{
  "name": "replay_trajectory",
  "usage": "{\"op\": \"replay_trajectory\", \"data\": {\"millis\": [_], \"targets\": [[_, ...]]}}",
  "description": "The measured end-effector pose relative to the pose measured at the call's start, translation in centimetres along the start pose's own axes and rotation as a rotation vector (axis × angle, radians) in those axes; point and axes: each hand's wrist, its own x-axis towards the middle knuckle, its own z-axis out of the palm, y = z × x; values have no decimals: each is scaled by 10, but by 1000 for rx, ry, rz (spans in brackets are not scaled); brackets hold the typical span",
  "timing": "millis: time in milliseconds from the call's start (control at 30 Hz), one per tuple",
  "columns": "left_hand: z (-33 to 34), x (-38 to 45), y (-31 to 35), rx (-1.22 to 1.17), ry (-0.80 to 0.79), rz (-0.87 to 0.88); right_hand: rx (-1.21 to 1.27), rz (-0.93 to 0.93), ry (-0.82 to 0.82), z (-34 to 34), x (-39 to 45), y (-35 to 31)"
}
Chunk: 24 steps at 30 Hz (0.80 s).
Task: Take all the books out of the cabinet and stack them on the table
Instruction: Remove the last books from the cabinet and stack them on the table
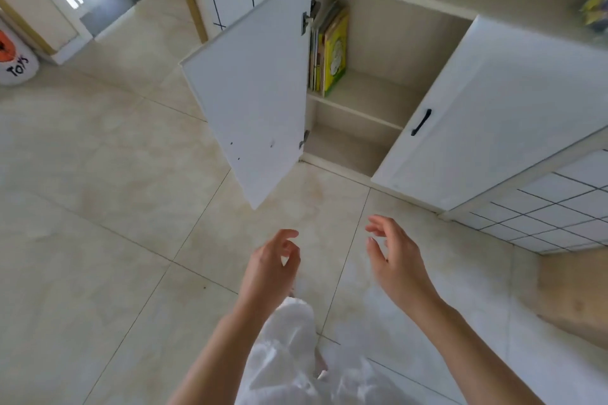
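My left hand [273, 260] and right hand [393, 256] hang empty, fingers loosely spread, well short of the picture books [330, 52] standing in the opened cabinet [378, 102] beyond my fingertips; removal not yet begun.

Head-worn view, forward and downward.

White cabinet door [250, 92]; yellow-green book [335, 56].
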Motion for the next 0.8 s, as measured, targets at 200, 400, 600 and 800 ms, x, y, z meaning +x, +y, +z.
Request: {"op": "replay_trajectory", "data": {"millis": [200, 400, 600, 800], "targets": [[-36, 100, 22, 30, -50, 83, 8, 41, 90, -4, 81, -27], [-39, 188, 48, 34, -65, 102, 12, 54, 123, -17, 146, -36], [-16, 259, 77, 55, -86, 93, 34, 58, 111, -40, 214, -26], [19, 325, 111, 43, -103, 7, 56, 49, 48, -74, 306, -9]]}}
